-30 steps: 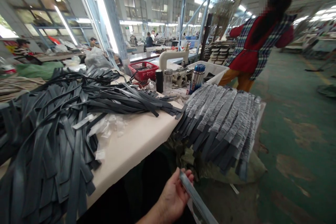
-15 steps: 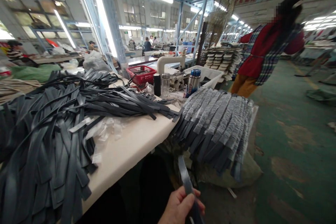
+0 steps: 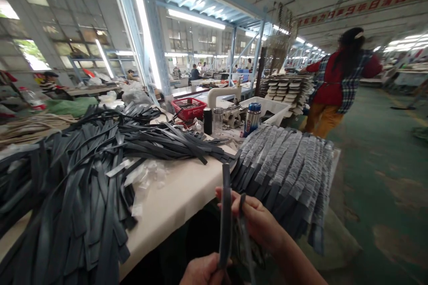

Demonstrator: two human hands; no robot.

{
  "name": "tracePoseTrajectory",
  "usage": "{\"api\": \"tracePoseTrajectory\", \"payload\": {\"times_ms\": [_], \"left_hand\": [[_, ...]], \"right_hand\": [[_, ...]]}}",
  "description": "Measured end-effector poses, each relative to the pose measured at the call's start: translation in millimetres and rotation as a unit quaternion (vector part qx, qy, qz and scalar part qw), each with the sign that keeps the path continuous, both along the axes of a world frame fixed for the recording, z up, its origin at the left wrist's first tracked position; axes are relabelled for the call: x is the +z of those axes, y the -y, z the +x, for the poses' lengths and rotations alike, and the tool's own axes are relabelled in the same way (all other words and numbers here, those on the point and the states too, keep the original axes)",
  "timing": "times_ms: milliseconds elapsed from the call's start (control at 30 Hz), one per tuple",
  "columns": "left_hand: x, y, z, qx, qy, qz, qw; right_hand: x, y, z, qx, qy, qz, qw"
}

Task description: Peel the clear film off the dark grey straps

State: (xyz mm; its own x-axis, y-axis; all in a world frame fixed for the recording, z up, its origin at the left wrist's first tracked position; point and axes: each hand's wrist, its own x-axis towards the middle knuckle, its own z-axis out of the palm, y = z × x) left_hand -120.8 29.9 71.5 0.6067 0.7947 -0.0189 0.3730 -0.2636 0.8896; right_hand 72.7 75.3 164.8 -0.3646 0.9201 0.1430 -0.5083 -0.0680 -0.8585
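A dark grey strap [image 3: 226, 213] stands upright in front of me above the table's edge. My left hand [image 3: 204, 269] is closed around its lower part at the bottom of the view. My right hand [image 3: 262, 221] reaches in from the right, its fingertips behind the strap's upper part. Between its thumb and fingers a narrow dark strip [image 3: 245, 231] is pinched and hangs down, blurred; I cannot tell whether it is the same strap's other end. On the left, a big heap of loose dark straps [image 3: 83, 178] covers the table. Several straps in wrinkled clear plastic [image 3: 284, 156] lie in a row to the right.
The pale tabletop [image 3: 177, 191] carries scraps of clear film [image 3: 147, 176]. Behind are a red basket [image 3: 189, 110], a black bottle [image 3: 207, 121], a blue-capped flask [image 3: 252, 119], a sewing machine [image 3: 222, 97] and a white bin [image 3: 277, 109]. Another person [image 3: 337, 80] stands in the aisle.
My right hand has come into view and pinches a dark strip. My left hand has shifted left and lower, and its strap now stands higher and more upright. The view has tilted up slightly.
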Motion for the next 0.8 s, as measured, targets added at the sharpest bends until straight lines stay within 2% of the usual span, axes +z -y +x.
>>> {"api": "tracePoseTrajectory", "payload": {"times_ms": [67,167,233,300,367,433,500,600,700,800], "left_hand": [[-5.4,-1,-14,0.021,-0.002,0.000,1.000],[-1.3,0,-32,0.100,0.052,-0.076,0.991],[12.4,1,-40,0.135,0.122,-0.162,0.970],[32.2,2,-43,0.136,0.223,-0.241,0.935],[52.1,1,-41,0.122,0.309,-0.269,0.904],[66.1,-2,-34,0.115,0.337,-0.251,0.900],[70.8,-5,-25,0.126,0.326,-0.216,0.912],[64.8,-6,-13,0.170,0.261,-0.151,0.938],[58.7,-3,-8,0.185,0.163,-0.095,0.964],[64.6,-2,-7,0.180,0.151,-0.099,0.967]], "right_hand": [[10.8,-15,-8,-0.025,-0.002,0.006,1.000],[21.8,-24,-18,-0.073,0.041,0.020,0.996],[23.8,-23,-25,-0.078,0.081,0.043,0.993],[22.0,-19,-35,-0.059,0.110,0.045,0.991],[18.1,-14,-45,-0.028,0.139,0.024,0.990],[13.7,-10,-55,-0.009,0.167,0.009,0.986],[9.5,-7,-63,-0.020,0.182,0.004,0.983],[3.6,-6,-68,-0.057,0.191,-0.006,0.980],[-0.5,-5,-70,-0.071,0.196,-0.005,0.978],[-0.4,-4,-73,-0.074,0.191,0.002,0.979]]}}
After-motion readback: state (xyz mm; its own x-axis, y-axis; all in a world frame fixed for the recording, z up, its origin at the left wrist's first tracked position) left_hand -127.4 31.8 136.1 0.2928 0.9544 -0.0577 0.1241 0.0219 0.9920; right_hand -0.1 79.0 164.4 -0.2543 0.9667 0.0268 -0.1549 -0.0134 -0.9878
